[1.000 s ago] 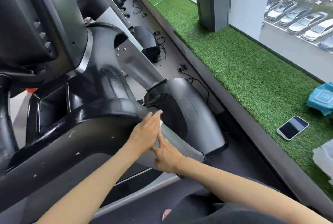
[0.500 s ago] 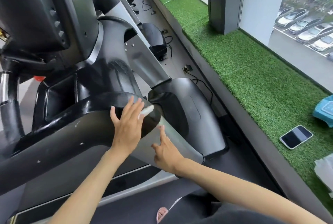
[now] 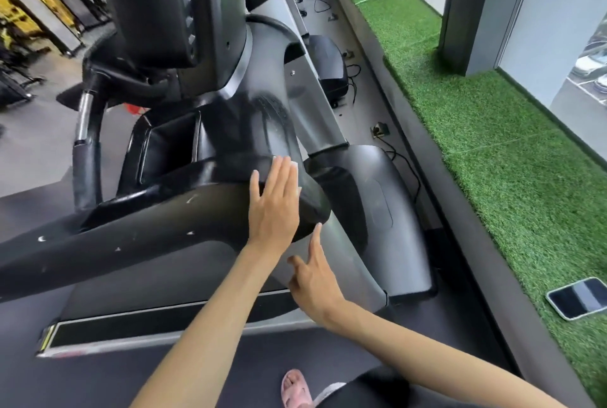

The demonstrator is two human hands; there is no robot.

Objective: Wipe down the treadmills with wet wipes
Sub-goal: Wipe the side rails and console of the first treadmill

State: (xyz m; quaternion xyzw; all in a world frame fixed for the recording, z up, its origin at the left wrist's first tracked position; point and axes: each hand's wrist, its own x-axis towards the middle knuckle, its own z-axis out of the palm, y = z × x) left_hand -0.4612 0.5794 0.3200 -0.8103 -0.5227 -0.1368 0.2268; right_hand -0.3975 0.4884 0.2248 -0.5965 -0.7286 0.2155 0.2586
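A black treadmill fills the head view, its thick right handrail [image 3: 170, 210] running from lower left to the centre. My left hand [image 3: 274, 207] lies flat on the rounded end of that handrail, straight fingers pressing a white wet wipe [image 3: 295, 167] of which only a sliver shows beyond the fingertips. My right hand [image 3: 313, 279] rests just below on the grey upright cover [image 3: 345, 263], index finger stretched up against it, the other fingers loosely bent and holding nothing.
A strip of green artificial turf [image 3: 486, 131] runs along the windows on the right, with a smartphone [image 3: 579, 297] lying on it. More treadmills stand behind [image 3: 328, 65]. The console screen [image 3: 170, 3] rises above; the belt [image 3: 131, 371] lies below.
My left hand has slid the wipe up and over the handrail's end, from the grey upright onto the black top. My right hand has stayed in place. The camera has tilted left and up.
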